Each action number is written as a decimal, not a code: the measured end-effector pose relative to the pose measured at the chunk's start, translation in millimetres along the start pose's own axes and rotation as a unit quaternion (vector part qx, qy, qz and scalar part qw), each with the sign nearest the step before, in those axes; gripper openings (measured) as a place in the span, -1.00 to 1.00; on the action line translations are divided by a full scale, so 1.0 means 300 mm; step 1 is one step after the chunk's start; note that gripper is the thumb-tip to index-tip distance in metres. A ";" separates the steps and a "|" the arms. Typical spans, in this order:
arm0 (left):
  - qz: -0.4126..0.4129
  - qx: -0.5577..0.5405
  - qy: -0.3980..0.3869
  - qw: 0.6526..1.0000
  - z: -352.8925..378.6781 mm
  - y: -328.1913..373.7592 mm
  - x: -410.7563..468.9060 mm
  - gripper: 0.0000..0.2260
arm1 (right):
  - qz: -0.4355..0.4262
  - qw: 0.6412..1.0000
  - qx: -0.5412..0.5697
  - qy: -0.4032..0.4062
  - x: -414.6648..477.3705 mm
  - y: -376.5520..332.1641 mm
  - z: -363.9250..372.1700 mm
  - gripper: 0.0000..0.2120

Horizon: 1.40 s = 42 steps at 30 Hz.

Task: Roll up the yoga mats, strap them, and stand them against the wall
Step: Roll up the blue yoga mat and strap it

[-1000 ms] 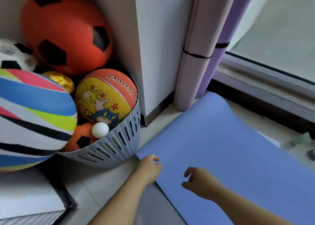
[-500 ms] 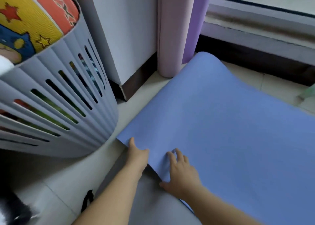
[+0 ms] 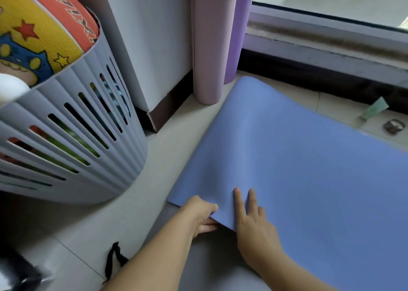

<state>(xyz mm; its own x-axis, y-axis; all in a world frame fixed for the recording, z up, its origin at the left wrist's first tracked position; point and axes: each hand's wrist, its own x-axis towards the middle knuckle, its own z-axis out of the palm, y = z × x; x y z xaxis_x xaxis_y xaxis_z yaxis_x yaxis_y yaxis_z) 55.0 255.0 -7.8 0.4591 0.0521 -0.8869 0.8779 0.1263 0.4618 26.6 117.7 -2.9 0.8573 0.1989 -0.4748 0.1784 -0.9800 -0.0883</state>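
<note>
The left hand (image 3: pixel 198 215) and right hand (image 3: pixel 254 226) are bare; behind them, the 2 slim forearms (image 3: pixel 159 260) are bare too.

blue mat (image 3: pixel 309 180) flat, pink roll (image 3: pixel 206 48) upright

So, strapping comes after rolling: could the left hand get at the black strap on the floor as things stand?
Probably yes, once freed. The black strap lies on bare floor beside the left forearm, nothing over it. But the left hand pinches the edge of the blue mat and must let go first.

left hand (image 3: pixel 199 216) pinching, right hand (image 3: pixel 254 228) flat
</note>
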 end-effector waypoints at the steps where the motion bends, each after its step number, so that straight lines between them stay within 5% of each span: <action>1: 0.002 0.015 -0.003 1.000 0.007 -0.009 0.005 -0.90 | 0.001 1.000 -0.024 -0.004 -0.009 0.009 -0.007 -0.17; 12: 0.008 0.292 -0.009 0.956 0.017 0.041 -0.064 -0.87 | 0.013 0.998 -0.049 -0.037 -0.033 0.059 -0.091 -0.22; 14: 0.000 0.317 0.024 0.948 0.011 0.045 -0.059 -0.40 | 0.010 1.000 -0.009 -0.022 -0.051 0.077 -0.110 -0.25; 18: 0.014 0.081 0.059 0.995 0.022 0.040 -0.043 -0.11 | 0.015 0.997 0.073 0.018 -0.100 0.130 -0.165 -0.24; 21: 0.054 -0.087 0.116 0.988 0.014 0.067 -0.045 -0.07 | 0.014 0.994 0.096 0.045 -0.144 0.160 -0.212 -0.23; 25: 0.089 -0.017 0.143 0.986 -0.014 0.075 -0.014 0.07 | 0.022 0.988 0.124 0.087 -0.254 0.215 -0.309 -0.24; 27: 0.083 0.030 0.107 0.990 0.008 0.112 -0.140 0.00 | 0.020 0.983 0.141 0.112 -0.314 0.245 -0.371 -0.25; 31: 0.058 0.022 -0.098 0.993 0.115 0.178 -0.481 -0.42 | 0.012 0.979 0.148 0.138 -0.500 0.297 -0.505 -0.24; 36: 0.130 -0.035 -0.220 0.966 0.221 0.209 -0.745 -0.38 | -0.007 0.971 0.161 0.175 -0.793 0.332 -0.599 -0.23; 42: 0.200 0.002 -0.240 0.950 0.272 0.205 -1.073 -0.37 | -0.056 0.973 0.172 0.145 -1.162 0.285 -0.637 -0.19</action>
<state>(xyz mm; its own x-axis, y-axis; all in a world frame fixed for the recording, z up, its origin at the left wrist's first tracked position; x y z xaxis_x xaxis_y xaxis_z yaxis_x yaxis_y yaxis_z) -27.9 165.1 307.2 0.7641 -0.3628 -0.5334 0.6207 0.1883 0.7611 -164.6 -33.9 322.5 0.9512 0.2490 -0.1822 0.1489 -0.8877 -0.4358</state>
